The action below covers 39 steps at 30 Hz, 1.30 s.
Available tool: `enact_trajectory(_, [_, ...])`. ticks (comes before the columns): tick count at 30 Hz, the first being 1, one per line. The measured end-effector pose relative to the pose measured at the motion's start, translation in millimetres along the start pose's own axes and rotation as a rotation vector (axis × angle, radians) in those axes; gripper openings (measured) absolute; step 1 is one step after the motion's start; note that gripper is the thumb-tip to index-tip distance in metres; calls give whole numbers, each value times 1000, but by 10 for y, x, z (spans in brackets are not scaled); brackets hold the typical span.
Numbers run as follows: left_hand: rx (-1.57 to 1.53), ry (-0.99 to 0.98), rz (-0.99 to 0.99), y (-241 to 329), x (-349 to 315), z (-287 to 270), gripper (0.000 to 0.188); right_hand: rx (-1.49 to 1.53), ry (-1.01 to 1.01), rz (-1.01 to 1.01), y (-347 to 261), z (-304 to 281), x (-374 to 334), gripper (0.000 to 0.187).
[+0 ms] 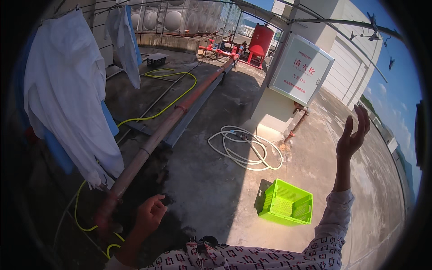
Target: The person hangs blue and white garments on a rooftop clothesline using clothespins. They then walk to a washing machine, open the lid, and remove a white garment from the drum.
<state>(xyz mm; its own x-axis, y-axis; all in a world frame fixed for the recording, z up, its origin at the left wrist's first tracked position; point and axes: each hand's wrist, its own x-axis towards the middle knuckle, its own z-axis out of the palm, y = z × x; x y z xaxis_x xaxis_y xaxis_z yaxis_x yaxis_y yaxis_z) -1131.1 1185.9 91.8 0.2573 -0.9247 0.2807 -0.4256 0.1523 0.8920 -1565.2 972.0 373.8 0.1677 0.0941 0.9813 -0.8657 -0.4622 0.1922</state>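
Note:
My right hand (353, 135) is raised at the right, fingers apart and nothing in it. It is below a metal rail (333, 20) from which dark clips (373, 27) hang, and does not touch them. Low at the left, my left hand (150, 213) has loosely bent fingers with a gap between them; I see nothing held. The rusty red pipe (148, 148) runs just beyond it. A bright green plastic crate (274, 216) sits on the concrete between my hands, nearer the right arm, and looks empty inside.
White garments (67, 85) hang at the left, with blue cloth behind. A pale coiled hose (225, 150) lies mid-floor, and a yellow hose (180, 96) crosses beyond the pipe. A white wall cabinet (299, 69) juts from a pillar. Further back stands a red tank (260, 41).

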Motion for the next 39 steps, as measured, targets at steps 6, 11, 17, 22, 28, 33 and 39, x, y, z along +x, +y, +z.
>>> enact_trajectory(6, [-55, 24, -313, -253, -1087, -800, 27, 828, -892, 707, -2498, 141, -2783, 15])
enact_trajectory(11, [-18, 279, -512, -275, -2112, -1615, 26, 1419, -1317, 383, -4742, -441, -3205, 17])
enact_trajectory(17, [-31, 526, -765, -324, -2998, -2122, 25, 1855, -1456, -109, -5829, -420, -3010, 13])
enact_trajectory(22, [49, 491, -923, -779, -3858, -1861, 28, 1831, -1922, -23, -6278, -335, -3049, 17])
enact_trajectory(28, [36, 284, -1284, -1134, -4639, -1257, 40, 1483, -2460, -723, -6640, -221, -3630, 26])
enact_trajectory(33, [-206, 409, -1150, -1488, -5291, -1122, 42, 1919, -2372, -643, -6688, -137, -4049, 38])
enact_trajectory(39, [-627, 500, -1313, -1326, -5727, -2102, 34, 1150, -3090, -398, -7534, -441, -3314, 38])
